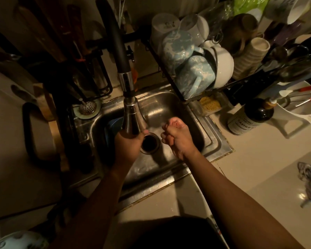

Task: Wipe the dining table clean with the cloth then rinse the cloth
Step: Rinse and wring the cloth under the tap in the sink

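Head view | left hand (131,143) fingers wrapped round flared chrome faucet head (133,121) | right hand (176,136) fingers curled in a loose fist, nothing visible inside, over dented steel sink (220,141) | crumpled blue-white cloth (310,184) at sink's 4 o'clock on glossy pale table (258,168) | mottled mugs (187,51) racked at 1 o'clock, dim kitchen

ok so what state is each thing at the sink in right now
left hand: grips the chrome pull-down tap head
right hand: fingers curled, nothing visible in it
round steel sink drain: open, unplugged
perforated metal strainer: resting on the sink rim
crumpled blue-white cloth: lying on the counter, unheld
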